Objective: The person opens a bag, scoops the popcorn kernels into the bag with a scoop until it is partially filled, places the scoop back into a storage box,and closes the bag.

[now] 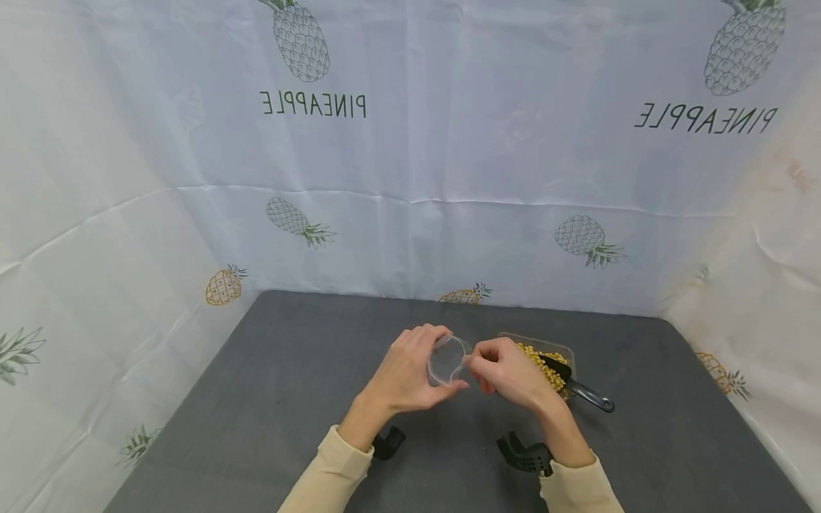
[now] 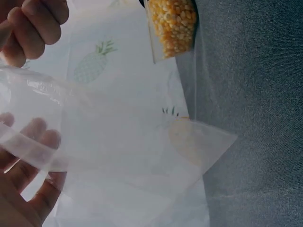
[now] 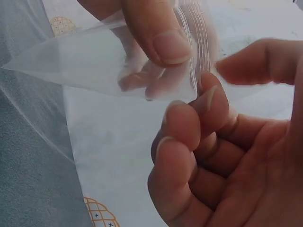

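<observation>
A person's left hand and right hand meet above the middle of a flat dark grey table. Between them is a small clear plastic bag, thin and see-through, held up in the air. The left hand's fingers curl round the bag's side, with the thumb pressed on its ridged top strip. The right hand's fingers are bent in close, and its thumb and first finger pinch the bag's top edge. The bag looks smooth and floppy, and one pointed corner sticks out.

Just past the right hand sits a clear plastic tray full of small yellow corn kernels. A black scoop with a long handle lies in it, its handle sticking out over the tray's edge.

The table has lots of bare room on the left side and in front of the hands. White cloth walls with pineapple pictures stand at the back and both sides of the table.
</observation>
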{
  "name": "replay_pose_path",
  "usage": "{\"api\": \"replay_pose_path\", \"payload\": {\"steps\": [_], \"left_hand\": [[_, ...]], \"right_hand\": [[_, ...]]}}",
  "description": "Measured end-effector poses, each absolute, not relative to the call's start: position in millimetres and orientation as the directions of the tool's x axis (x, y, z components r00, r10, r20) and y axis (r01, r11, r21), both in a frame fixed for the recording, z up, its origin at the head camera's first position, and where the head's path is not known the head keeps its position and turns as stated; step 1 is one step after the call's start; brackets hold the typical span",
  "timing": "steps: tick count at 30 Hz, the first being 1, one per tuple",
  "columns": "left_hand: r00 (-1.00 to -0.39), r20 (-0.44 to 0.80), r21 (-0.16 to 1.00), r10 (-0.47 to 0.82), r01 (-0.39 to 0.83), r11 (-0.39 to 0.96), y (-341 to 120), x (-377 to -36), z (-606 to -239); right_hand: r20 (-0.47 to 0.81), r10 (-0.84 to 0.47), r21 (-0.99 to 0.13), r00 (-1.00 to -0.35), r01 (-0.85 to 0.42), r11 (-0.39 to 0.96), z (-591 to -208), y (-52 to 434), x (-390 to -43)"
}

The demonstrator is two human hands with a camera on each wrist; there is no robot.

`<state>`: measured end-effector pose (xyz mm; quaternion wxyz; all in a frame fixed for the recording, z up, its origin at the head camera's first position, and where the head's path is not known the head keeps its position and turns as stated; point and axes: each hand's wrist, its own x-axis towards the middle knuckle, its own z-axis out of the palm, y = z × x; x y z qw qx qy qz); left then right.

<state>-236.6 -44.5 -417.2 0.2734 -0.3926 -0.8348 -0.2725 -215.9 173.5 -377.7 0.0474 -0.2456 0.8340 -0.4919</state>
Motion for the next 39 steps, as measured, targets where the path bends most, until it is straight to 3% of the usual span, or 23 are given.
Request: {"api": "replay_pose_path", "payload": {"steps": [7, 13, 27, 39], "left_hand": [[-0.601, 0.589, 0.315, 0.540, 0.786, 0.532, -43.5, -236.2, -421.4], [-0.607, 0.580, 0.347, 0.543, 0.787, 0.510, -42.1, -235.2, -422.8], [-0.496, 0.722, 0.251, 0.482, 0.837, 0.486, -41.3, -235.9, -419.7], [-0.474, 0.744, 0.230, 0.471, 0.844, 0.485, -39.7, -236.1, -421.0]], "right_hand": [[0.141, -0.459, -0.848, -0.877, -0.346, 0.401, -378.3, 171.5, -215.5], [0.144, -0.462, -0.852, -0.875, -0.347, 0.393, -378.7, 171.1, -215.4], [0.150, -0.459, -0.865, -0.876, -0.341, 0.367, -376.9, 174.5, -214.4], [0.167, -0.446, -0.855, -0.879, -0.355, 0.379, -378.4, 177.0, -215.9]]}}
